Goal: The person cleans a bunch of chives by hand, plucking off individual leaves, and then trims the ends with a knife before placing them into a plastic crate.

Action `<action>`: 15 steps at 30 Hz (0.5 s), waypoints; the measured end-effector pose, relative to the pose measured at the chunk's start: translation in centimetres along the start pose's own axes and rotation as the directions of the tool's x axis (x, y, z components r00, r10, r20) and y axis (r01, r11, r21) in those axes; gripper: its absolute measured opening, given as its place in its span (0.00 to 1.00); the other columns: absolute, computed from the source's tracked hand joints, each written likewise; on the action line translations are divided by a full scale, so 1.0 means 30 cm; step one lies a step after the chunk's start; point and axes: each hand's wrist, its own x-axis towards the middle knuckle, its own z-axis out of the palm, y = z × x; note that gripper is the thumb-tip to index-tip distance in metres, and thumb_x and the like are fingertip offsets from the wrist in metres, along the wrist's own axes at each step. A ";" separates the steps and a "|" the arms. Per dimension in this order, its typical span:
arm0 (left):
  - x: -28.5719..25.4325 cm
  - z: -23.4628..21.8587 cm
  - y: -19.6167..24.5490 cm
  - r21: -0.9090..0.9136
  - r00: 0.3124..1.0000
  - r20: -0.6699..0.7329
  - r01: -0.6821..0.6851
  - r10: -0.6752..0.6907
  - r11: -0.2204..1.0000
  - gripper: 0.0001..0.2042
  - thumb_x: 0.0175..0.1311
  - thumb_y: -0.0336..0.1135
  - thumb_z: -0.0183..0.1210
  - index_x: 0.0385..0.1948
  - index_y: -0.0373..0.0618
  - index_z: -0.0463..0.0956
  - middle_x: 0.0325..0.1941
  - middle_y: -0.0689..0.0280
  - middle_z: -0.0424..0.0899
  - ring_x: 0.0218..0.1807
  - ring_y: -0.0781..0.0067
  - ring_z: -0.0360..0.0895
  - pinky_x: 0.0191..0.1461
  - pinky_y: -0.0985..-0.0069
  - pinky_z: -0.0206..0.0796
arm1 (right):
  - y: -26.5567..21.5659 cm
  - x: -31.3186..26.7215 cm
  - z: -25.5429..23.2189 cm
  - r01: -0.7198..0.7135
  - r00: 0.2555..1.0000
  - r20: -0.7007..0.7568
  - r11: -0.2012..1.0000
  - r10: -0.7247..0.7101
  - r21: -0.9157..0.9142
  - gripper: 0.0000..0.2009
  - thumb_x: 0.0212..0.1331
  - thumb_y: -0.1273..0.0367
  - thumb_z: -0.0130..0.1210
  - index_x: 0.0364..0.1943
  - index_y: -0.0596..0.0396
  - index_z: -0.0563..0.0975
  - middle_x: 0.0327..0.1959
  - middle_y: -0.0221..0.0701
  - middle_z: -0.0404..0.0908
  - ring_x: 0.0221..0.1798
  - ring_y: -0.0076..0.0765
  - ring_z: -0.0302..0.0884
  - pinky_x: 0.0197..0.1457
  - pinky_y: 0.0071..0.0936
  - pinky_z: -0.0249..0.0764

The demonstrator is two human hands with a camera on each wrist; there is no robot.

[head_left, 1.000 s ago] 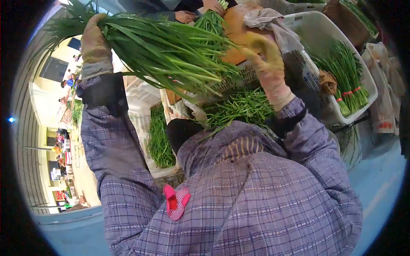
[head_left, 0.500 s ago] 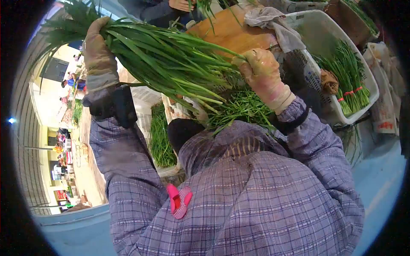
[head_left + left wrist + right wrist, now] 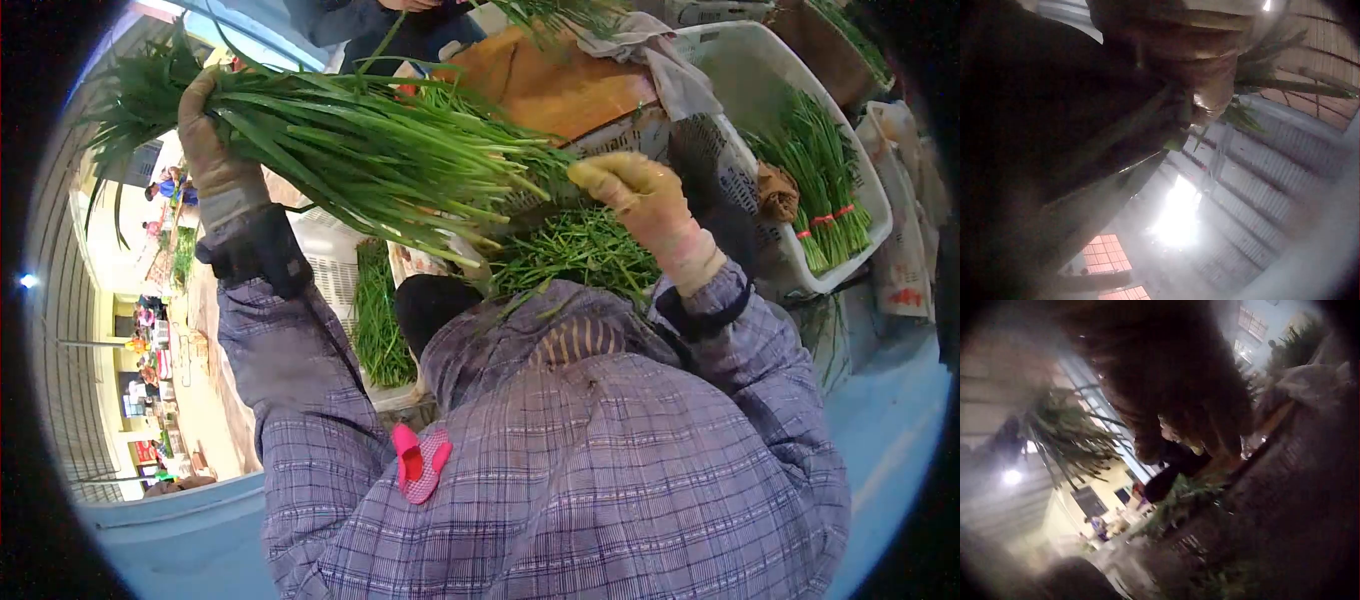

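A large bunch of garlic chives (image 3: pixel 370 150) stretches across the upper part of the head view, leaves to the left and pale cut ends to the right. My gloved left hand (image 3: pixel 207 150) grips it near the leafy end and holds it raised. My gloved right hand (image 3: pixel 650 205) is beside the cut ends, fingers bent and pointing at them. In the right wrist view its fingers (image 3: pixel 1229 437) hang dark and apart from the thumb, while the bunch (image 3: pixel 1072 437) appears off to the side. The left wrist view shows the left hand (image 3: pixel 1204 75) wrapped round shadowed leaves.
Below the bunch, loose chives (image 3: pixel 575 255) lie near my lap, and more chives (image 3: pixel 380 320) fill a white crate at left. A white crate (image 3: pixel 790 65) at right holds bunches tied with red bands. A wooden board (image 3: pixel 560 85) and grey cloth (image 3: pixel 640 40) lie ahead, near another person.
My right hand came in to the cut ends, pinched there, then drew back slightly to the right. The left hand still holds the bunch, tilted a little differently. The other person's chives moved off the board.
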 end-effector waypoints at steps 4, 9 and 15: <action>0.000 0.011 -0.023 0.109 0.998 0.063 0.023 -0.030 0.994 0.10 0.62 0.35 0.54 0.35 0.37 0.77 0.32 0.60 0.82 0.33 0.67 0.80 0.41 0.72 0.74 | -0.177 0.074 0.079 0.414 0.888 -0.062 0.850 -0.456 -0.327 0.19 0.51 0.58 0.62 0.43 0.54 0.77 0.34 0.37 0.81 0.39 0.45 0.78 0.43 0.37 0.72; -0.029 0.028 -0.039 0.055 0.999 -0.022 -0.032 0.033 0.998 0.11 0.61 0.37 0.53 0.34 0.39 0.78 0.33 0.61 0.82 0.35 0.68 0.79 0.43 0.71 0.73 | -0.140 0.092 0.180 0.458 0.810 0.003 0.631 -0.586 -0.627 0.09 0.53 0.62 0.58 0.24 0.49 0.73 0.21 0.33 0.72 0.28 0.43 0.74 0.31 0.39 0.65; -0.118 0.080 0.005 -0.059 0.998 -0.059 -0.023 0.020 0.998 0.12 0.61 0.40 0.52 0.29 0.40 0.75 0.28 0.62 0.78 0.30 0.69 0.77 0.39 0.73 0.73 | -0.089 -0.014 0.169 0.493 0.843 0.149 0.631 -0.517 -0.599 0.06 0.50 0.68 0.60 0.25 0.51 0.74 0.21 0.33 0.71 0.26 0.45 0.71 0.31 0.39 0.64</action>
